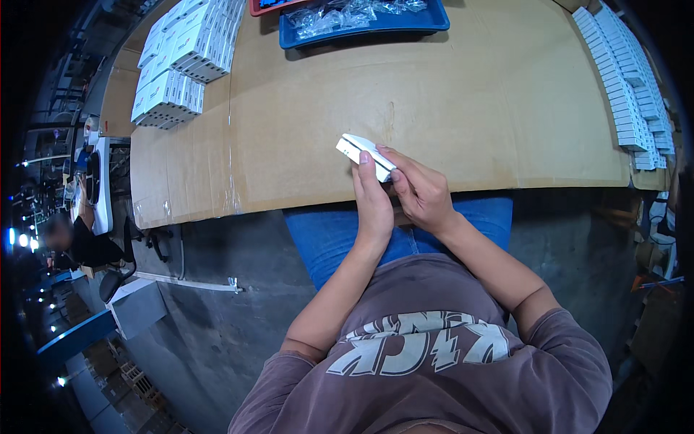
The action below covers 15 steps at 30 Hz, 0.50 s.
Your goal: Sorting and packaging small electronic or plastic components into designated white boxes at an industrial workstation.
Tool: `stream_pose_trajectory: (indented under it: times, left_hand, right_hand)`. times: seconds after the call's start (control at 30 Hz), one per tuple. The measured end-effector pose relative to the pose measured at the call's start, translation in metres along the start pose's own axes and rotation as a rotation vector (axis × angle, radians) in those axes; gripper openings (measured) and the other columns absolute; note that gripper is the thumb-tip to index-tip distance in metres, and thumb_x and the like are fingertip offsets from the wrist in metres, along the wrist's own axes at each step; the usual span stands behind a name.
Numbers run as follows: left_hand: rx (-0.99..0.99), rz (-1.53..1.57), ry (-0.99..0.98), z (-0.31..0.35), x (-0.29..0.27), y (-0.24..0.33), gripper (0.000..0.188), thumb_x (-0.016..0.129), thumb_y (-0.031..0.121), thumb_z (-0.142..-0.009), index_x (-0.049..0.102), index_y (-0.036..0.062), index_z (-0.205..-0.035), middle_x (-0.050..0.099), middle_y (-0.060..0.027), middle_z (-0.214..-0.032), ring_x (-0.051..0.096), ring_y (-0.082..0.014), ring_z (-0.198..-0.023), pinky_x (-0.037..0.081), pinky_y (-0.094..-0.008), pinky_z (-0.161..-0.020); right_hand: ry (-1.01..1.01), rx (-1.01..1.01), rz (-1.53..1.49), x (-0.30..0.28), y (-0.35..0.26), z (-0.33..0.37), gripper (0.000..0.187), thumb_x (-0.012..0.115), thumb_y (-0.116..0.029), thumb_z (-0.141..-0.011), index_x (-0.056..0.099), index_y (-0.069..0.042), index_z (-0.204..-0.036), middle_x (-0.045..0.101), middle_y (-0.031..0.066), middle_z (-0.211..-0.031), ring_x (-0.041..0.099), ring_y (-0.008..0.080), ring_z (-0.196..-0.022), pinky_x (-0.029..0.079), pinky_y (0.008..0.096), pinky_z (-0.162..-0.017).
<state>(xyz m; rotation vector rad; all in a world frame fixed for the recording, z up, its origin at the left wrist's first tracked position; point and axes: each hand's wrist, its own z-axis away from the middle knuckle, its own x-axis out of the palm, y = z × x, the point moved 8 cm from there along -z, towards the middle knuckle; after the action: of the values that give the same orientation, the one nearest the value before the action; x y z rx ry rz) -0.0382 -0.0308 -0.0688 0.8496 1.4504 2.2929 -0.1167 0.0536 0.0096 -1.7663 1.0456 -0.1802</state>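
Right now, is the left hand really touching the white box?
Touching. The head view shows the left hand holding the white box, its thumb laid against it.

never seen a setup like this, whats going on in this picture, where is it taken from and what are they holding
There is no machine here, just a person's two bare hands. The single picture comes from a wide fisheye camera worn on the person's head, looking down, so straight edges bend near the rim. The left hand and right hand together hold a slim white box-like item, tilted, with the left thumb on top.

They are at a brown cardboard-covered table. On it are a stack of white boxes on the left, more stacked white boxes on the right, and, at the far side, a blue plastic tray holding clear plastic pieces.
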Motion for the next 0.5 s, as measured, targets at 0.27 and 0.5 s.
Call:
stream_pose_trajectory:
  times: [0.27,0.5]
  left_hand:
    - [0.205,-0.12,-0.163,-0.004,0.003,0.053,0.098,0.063,0.005,-0.091,0.001,0.0095,-0.168,0.039,-0.0172,-0.149,0.049,-0.027,-0.13,0.043,-0.0409,-0.111]
    - [0.448,-0.303,-0.384,0.005,0.021,0.058,0.117,0.072,-0.003,-0.08,-0.005,0.0114,-0.167,0.027,-0.0182,-0.161,0.04,-0.0289,-0.146,0.037,-0.0441,-0.12]
  right_hand:
    - [-0.069,0.393,-0.323,0.0,0.039,-0.001,0.036,0.06,-0.018,-0.105,0.064,0.004,-0.133,0.065,0.0166,-0.136,0.065,0.0227,-0.117,0.049,0.0334,-0.102]
    - [-0.101,0.757,-0.74,-0.004,0.036,-0.002,0.041,0.07,-0.021,-0.101,0.063,0.001,-0.135,0.07,0.0095,-0.118,0.063,0.0165,-0.113,0.051,0.0315,-0.1]
